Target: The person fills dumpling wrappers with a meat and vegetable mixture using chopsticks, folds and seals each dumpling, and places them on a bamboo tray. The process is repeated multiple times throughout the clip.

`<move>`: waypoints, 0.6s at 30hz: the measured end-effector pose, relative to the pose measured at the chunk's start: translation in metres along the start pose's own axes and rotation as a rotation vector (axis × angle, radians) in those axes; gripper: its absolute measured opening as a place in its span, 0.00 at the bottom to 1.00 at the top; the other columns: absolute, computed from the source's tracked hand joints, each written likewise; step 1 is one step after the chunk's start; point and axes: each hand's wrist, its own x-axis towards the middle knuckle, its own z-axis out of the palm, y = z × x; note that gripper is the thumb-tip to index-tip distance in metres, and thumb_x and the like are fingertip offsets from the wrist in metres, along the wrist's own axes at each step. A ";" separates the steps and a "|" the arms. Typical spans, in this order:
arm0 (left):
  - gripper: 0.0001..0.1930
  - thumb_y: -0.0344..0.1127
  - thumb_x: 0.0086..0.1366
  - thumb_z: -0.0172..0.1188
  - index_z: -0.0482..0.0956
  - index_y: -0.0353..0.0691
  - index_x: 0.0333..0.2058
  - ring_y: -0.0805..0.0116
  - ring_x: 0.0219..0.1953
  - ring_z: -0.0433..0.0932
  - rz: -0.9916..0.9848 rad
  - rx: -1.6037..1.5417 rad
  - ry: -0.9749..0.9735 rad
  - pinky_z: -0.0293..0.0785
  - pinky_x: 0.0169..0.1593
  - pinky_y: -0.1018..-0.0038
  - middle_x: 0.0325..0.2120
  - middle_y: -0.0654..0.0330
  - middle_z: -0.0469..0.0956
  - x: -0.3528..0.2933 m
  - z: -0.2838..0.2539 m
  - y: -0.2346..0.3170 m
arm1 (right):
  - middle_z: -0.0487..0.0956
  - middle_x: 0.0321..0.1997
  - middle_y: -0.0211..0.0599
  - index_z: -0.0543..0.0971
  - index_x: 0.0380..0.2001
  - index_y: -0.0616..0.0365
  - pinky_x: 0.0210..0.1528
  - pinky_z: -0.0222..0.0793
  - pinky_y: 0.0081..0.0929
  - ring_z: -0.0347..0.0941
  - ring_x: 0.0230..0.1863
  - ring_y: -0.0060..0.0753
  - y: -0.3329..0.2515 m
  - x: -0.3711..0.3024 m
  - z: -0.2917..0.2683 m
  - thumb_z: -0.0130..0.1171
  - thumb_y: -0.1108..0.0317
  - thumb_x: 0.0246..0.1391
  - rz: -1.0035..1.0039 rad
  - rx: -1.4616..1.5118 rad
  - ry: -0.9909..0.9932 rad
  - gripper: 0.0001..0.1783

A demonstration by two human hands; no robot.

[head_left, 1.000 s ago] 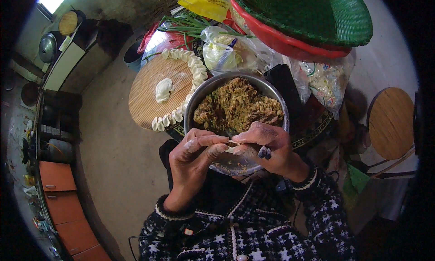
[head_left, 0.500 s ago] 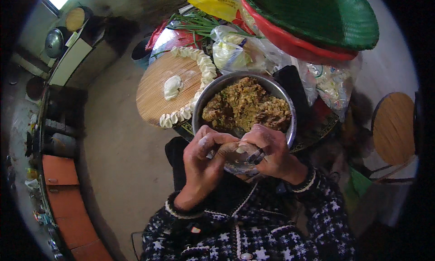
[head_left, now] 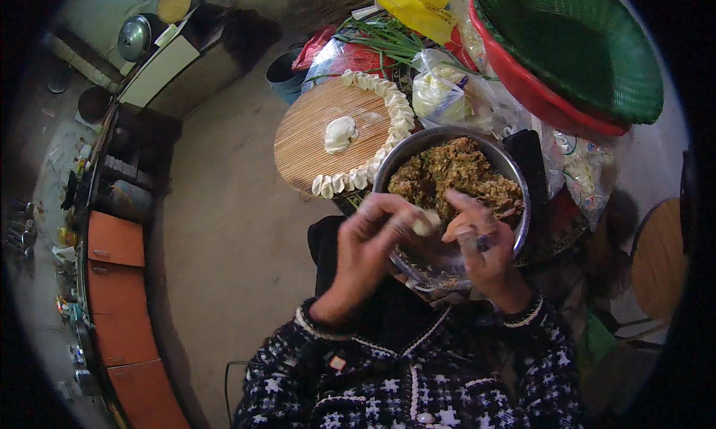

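A small pale dumpling [head_left: 427,222] is pinched between the thumb and fingers of my left hand [head_left: 367,235], over the near part of a metal bowl [head_left: 406,269]. To its right, my right hand [head_left: 488,250] has its fingers apart, holding nothing, slightly smeared by motion; a dark ring shows on one finger. Brown minced filling [head_left: 462,172] with green bits fills the far part of the bowl. Left of the bowl lies a round slatted board [head_left: 306,142]. A curved row of folded dumplings [head_left: 399,112] lines its right edge, and a small pile of flat dough wrappers [head_left: 341,134] sits in its middle.
Behind the bowl are a bagged cabbage [head_left: 440,93], green onions [head_left: 391,40] and a yellow bag [head_left: 418,8]. A green basket [head_left: 567,49] rests in a red basin [head_left: 507,71] at far right. A dark phone-like slab [head_left: 526,161] touches the bowl's right side. Orange cabinets [head_left: 123,287] stand left.
My hands, pressed together on the dough before, have parted. The dumpling stays in my left hand, while my right has let go and opened. The whole view has shifted, moving the scene rightward.
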 end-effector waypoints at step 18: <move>0.11 0.32 0.64 0.64 0.79 0.28 0.38 0.73 0.34 0.80 0.142 0.801 0.680 0.76 0.42 0.77 0.32 0.58 0.82 0.058 -0.173 -0.059 | 0.74 0.21 0.27 0.72 0.37 0.59 0.22 0.51 0.13 0.57 0.19 0.12 -0.002 -0.009 -0.037 0.33 0.50 0.72 0.257 0.122 0.423 0.25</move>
